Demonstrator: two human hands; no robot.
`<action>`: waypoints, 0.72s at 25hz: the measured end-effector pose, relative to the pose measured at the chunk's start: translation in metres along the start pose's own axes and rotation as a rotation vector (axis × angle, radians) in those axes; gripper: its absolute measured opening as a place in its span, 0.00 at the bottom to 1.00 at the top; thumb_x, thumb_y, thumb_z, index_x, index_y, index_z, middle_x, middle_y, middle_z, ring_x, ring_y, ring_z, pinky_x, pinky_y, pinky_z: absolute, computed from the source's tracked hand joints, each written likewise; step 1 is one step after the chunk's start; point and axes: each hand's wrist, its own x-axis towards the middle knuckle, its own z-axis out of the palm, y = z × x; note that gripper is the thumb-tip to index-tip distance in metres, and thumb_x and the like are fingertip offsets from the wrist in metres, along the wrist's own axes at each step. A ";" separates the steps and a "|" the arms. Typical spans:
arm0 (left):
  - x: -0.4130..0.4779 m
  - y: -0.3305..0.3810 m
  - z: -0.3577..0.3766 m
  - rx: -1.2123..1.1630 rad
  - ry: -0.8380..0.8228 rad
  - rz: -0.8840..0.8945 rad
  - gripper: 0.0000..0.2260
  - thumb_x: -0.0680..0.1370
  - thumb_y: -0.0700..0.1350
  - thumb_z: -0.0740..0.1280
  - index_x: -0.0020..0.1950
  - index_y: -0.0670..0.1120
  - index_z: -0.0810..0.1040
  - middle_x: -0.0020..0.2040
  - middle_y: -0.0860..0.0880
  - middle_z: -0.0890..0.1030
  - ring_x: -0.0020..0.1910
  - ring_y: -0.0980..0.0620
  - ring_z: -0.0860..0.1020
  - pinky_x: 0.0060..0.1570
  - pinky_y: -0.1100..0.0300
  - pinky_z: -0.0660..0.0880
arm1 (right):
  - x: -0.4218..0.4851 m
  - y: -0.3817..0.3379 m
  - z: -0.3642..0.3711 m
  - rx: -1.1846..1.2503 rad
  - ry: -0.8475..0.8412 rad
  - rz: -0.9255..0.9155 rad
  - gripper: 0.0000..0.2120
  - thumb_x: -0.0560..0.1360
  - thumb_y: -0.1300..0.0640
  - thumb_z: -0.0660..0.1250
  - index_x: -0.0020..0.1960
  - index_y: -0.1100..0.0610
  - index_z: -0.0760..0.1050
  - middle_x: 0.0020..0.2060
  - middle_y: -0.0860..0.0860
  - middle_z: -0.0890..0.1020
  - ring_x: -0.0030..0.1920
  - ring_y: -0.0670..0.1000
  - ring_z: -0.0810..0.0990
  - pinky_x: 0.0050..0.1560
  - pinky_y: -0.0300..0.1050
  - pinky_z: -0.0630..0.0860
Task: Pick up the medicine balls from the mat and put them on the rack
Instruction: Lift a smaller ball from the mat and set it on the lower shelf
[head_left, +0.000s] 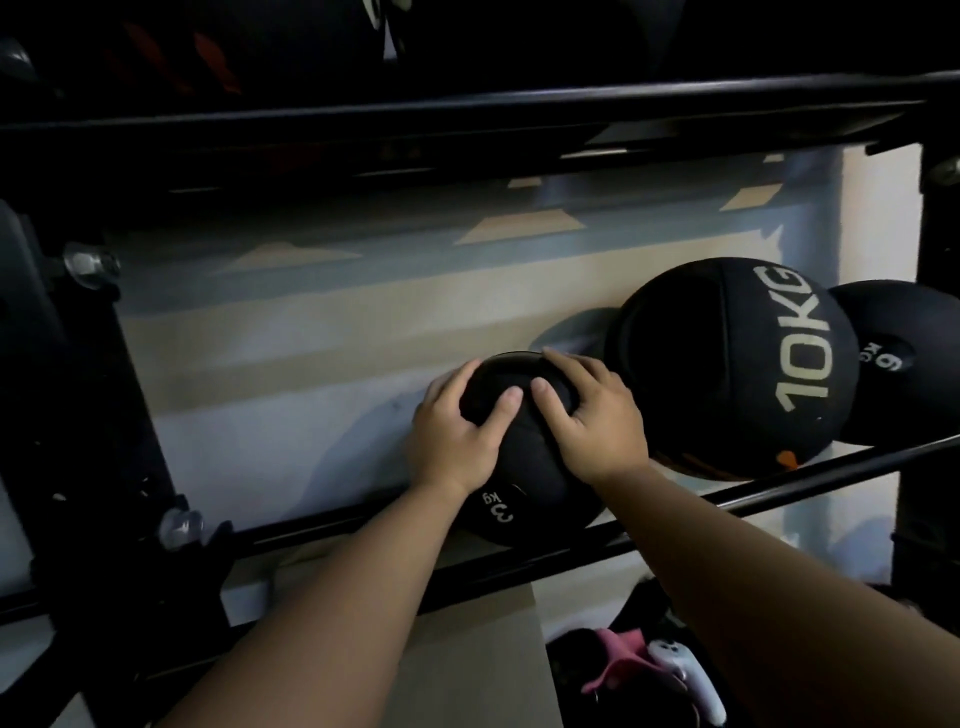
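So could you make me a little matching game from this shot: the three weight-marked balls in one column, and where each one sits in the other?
Things:
1. 3 kg ball
2. 10KG ball
3. ball marked 9

Places:
A. far right, partly behind its larger neighbour
B. between the other two on the rack rail
C. held under the left hand and right hand

Pairs: 1-C, 2-B, 3-A

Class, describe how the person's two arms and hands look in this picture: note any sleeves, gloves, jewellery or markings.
Both forearms are bare, with no sleeves in view. The left hand and right hand wear no gloves. No rings, watch, wristbands or markings show on either.
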 end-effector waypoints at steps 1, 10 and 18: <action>-0.005 0.004 0.001 0.014 0.007 0.019 0.38 0.71 0.72 0.65 0.75 0.53 0.79 0.72 0.49 0.80 0.72 0.47 0.77 0.72 0.51 0.73 | -0.005 0.003 -0.004 0.030 -0.003 0.008 0.32 0.77 0.33 0.56 0.74 0.47 0.77 0.68 0.53 0.80 0.68 0.59 0.76 0.67 0.56 0.72; -0.042 0.026 -0.023 0.220 -0.183 0.052 0.37 0.79 0.69 0.63 0.85 0.55 0.63 0.87 0.49 0.63 0.84 0.46 0.63 0.79 0.49 0.63 | -0.060 -0.015 -0.043 -0.142 -0.213 0.143 0.32 0.84 0.34 0.54 0.85 0.41 0.52 0.85 0.53 0.58 0.81 0.60 0.59 0.76 0.59 0.64; -0.121 0.027 -0.105 0.374 -0.417 0.098 0.38 0.73 0.73 0.64 0.80 0.58 0.70 0.77 0.52 0.75 0.72 0.44 0.77 0.64 0.46 0.79 | -0.142 -0.068 -0.106 -0.462 -0.311 0.147 0.33 0.83 0.37 0.62 0.83 0.48 0.60 0.75 0.56 0.74 0.71 0.61 0.75 0.61 0.55 0.75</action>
